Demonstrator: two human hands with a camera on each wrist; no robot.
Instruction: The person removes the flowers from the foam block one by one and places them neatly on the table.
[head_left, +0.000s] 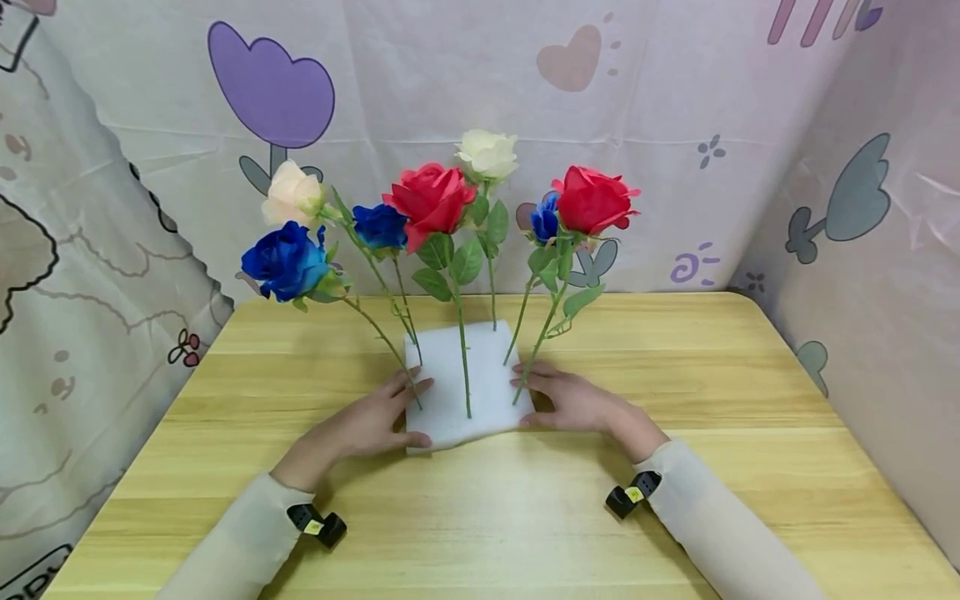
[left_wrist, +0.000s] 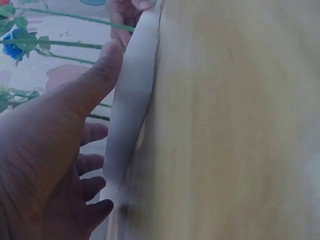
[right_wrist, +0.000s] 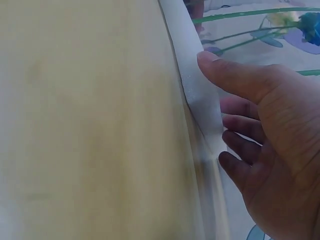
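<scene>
Cartoon-printed cloth (head_left: pixel 450 75) hung behind and beside a wood-grain table (head_left: pixel 540 525) makes this a curtained-off nook.

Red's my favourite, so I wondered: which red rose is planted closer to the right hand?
The red rose on the right: it enters the white block beside the right hand, while the other red rose enters farther left.

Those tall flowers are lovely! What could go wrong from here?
The tall flowers stand in a low foam block, so if it is tilted or jerked, they might sway or topple. The front-left blue rose leans outward, so it could work loose, especially if the left fingers nudge its stem. The right fingers could likewise bump the stem of the right-hand red rose.
</scene>
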